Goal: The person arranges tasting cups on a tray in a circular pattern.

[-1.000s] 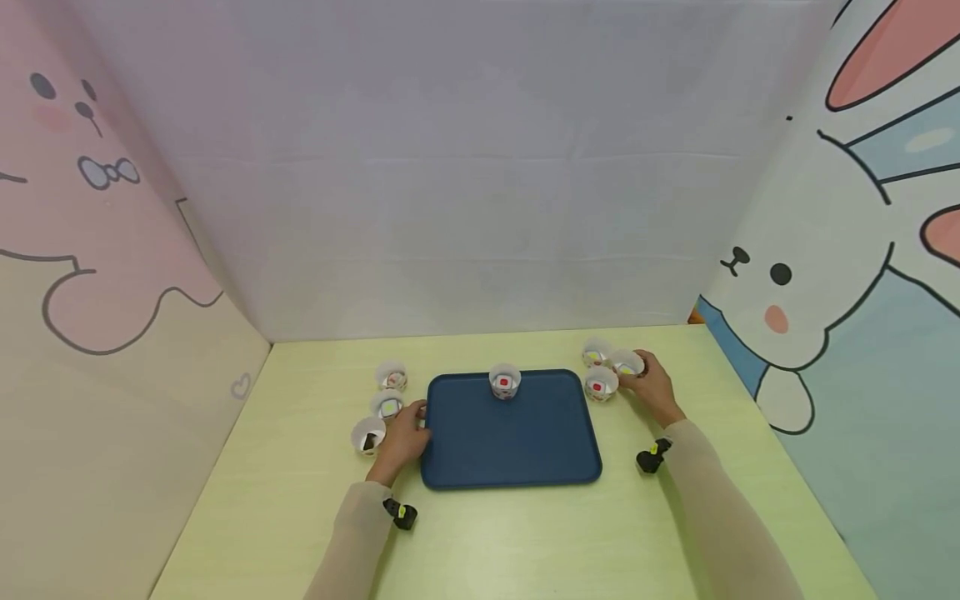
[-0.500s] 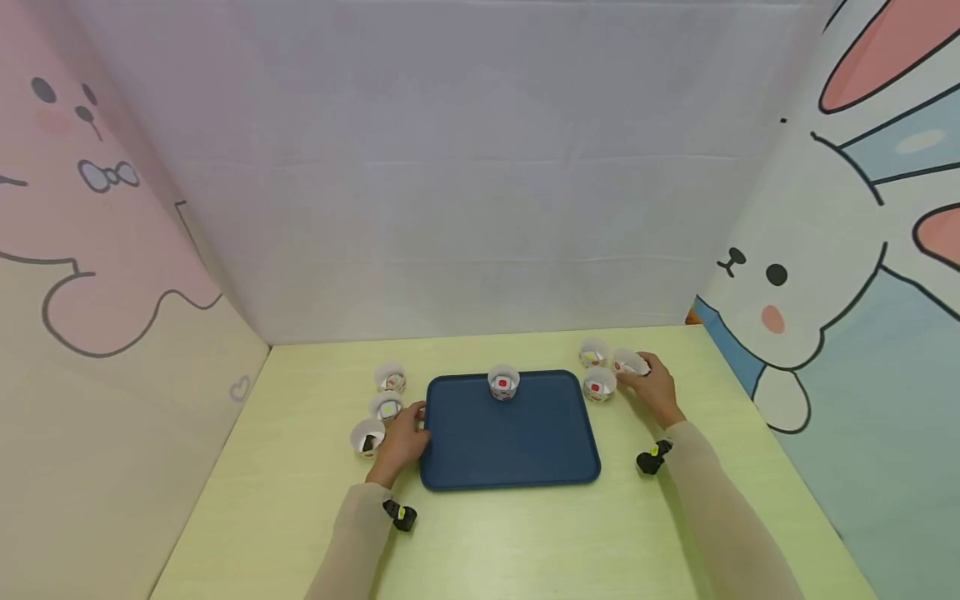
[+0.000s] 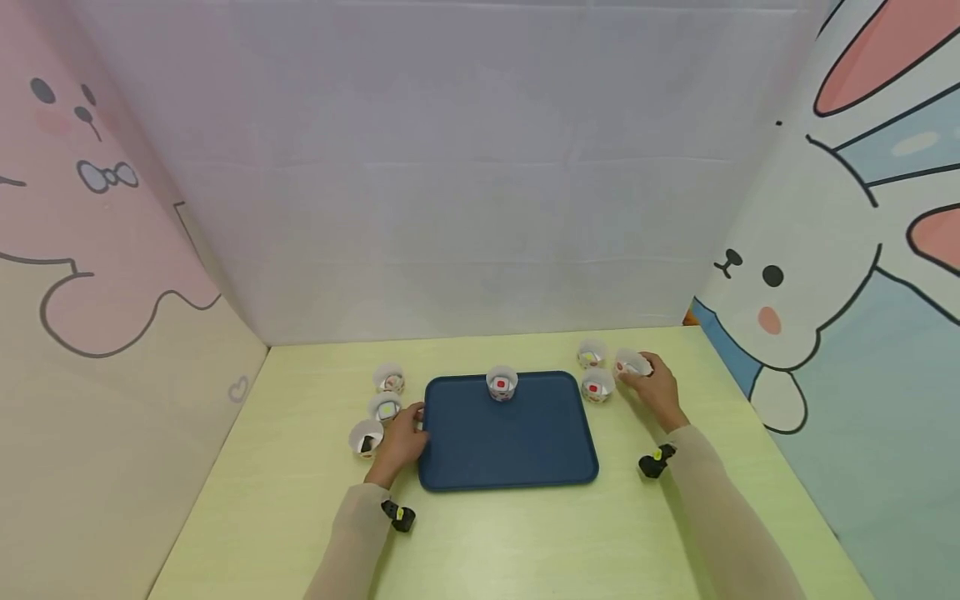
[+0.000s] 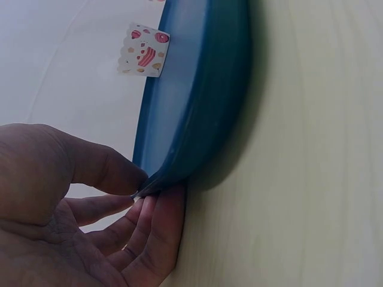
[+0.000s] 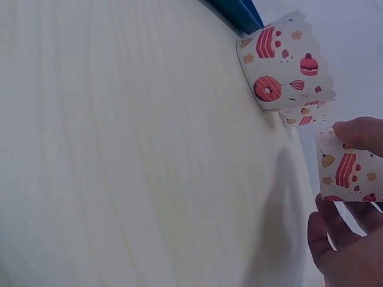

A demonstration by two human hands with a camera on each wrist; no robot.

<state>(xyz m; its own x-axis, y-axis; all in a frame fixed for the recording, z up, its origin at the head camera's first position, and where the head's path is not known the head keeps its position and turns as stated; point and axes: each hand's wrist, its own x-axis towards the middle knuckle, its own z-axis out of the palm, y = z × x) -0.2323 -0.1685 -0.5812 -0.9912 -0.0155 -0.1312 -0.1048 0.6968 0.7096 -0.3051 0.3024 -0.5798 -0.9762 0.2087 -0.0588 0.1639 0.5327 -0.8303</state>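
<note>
A blue tray [image 3: 507, 450] lies on the table; my left hand [image 3: 401, 446] holds its left rim, thumb on top and fingers underneath, as the left wrist view shows. On the tray's far side stands a paper cup [image 3: 502, 384] with a red-marked piece inside. To the right of the tray, my right hand [image 3: 657, 390] grips a white paper cup [image 5: 350, 170] with cake prints between thumb and fingers. This cup looks tilted and raised off the table. Close beside it stand a cup with a red-marked piece [image 3: 597, 387] and a cup with a yellow-marked piece [image 3: 591, 354].
Left of the tray stand a far cup [image 3: 389, 379], a middle cup [image 3: 385, 408] with a yellow-marked piece, and a near cup [image 3: 366, 439] with a black piece. A white wall [image 3: 480, 208] closes the back of the table [image 3: 495, 550], with printed panels at both sides.
My right hand has drawn its cup slightly to the right, away from the two neighbouring cups, and tilted it. The left hand still holds the tray's rim.
</note>
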